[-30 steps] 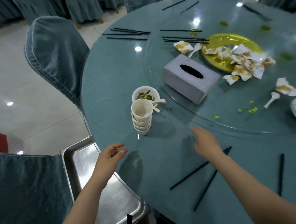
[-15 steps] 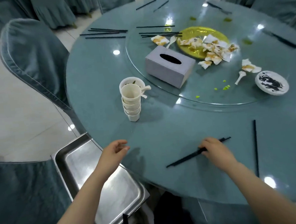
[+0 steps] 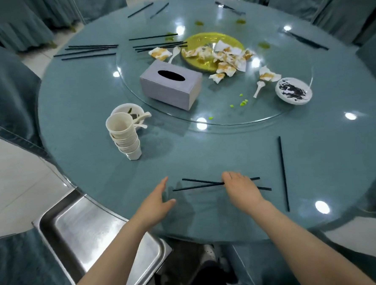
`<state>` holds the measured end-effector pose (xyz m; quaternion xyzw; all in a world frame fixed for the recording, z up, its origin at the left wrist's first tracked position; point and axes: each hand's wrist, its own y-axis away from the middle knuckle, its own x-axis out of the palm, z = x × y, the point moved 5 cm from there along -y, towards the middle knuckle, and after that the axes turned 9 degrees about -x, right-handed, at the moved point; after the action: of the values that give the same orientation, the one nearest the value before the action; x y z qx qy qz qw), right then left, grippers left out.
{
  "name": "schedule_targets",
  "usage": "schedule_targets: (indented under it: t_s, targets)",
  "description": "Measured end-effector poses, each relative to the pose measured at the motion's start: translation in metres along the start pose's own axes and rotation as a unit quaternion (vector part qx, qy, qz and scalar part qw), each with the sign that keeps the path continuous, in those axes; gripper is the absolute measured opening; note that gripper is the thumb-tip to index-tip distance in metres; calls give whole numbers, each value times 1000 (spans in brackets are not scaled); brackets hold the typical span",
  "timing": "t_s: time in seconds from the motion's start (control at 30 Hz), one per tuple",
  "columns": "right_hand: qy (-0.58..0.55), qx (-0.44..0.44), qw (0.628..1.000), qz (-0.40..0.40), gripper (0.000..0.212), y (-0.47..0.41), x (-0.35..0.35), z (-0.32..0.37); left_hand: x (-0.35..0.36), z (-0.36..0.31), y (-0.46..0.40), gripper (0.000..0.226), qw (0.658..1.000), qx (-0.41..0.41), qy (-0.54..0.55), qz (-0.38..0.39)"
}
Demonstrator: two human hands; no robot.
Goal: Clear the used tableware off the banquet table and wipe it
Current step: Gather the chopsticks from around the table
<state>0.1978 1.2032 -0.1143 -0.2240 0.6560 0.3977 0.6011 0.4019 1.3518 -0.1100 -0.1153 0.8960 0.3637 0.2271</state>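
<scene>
Gathering chopsticks is the step in hand, judged from the head view, the only view supplied. My right hand lies palm-down over a crossed pair of black chopsticks near the table's front edge; its fingers curl onto the sticks, pinning them where they cross so both lift together, though I cannot tell how firmly they pinch. My left hand hovers just beside the sticks' free tips, fingers straight and together, thumb apart, holding nothing, placed to catch or align those ends. The steel tray sits below the table edge at my left, ready to receive tableware. A single chopstick lies apart to the right.
</scene>
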Motion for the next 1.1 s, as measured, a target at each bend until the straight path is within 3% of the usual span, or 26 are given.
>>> schedule_targets:
  t_s: [0.1,0.2,0.27,0.43,0.53,0.63,0.87,1.0,1.1]
  targets:
    - [-10,28,999,-15,35,8,-13,-31,12,-20,-12,74,1000,-1,11,3]
    - [-35,78,996,1,19,22,-17,-75,21,-41,-24,69,1000,7,28,-11]
    - [-36,97,994,27,21,35,-12,-107,28,-54,-32,65,1000,14,20,-16]
    - [-21,148,987,60,39,60,6,-171,44,-69,-55,70,990,9,-140,-13]
    - [-33,129,990,40,24,55,12,-186,61,-61,-60,83,960,-58,-274,-2]
    - [-30,97,994,26,12,42,13,-193,70,-55,-60,86,943,-74,-324,-5]
    - [-10,75,997,9,22,28,21,-179,64,-54,-62,82,946,-73,-314,-3]
    - [-95,74,992,-39,16,23,16,-150,62,-51,-51,70,977,-73,-198,7]
    - [-180,102,972,-113,9,26,-4,-132,48,-55,-35,58,988,-61,-140,-40]
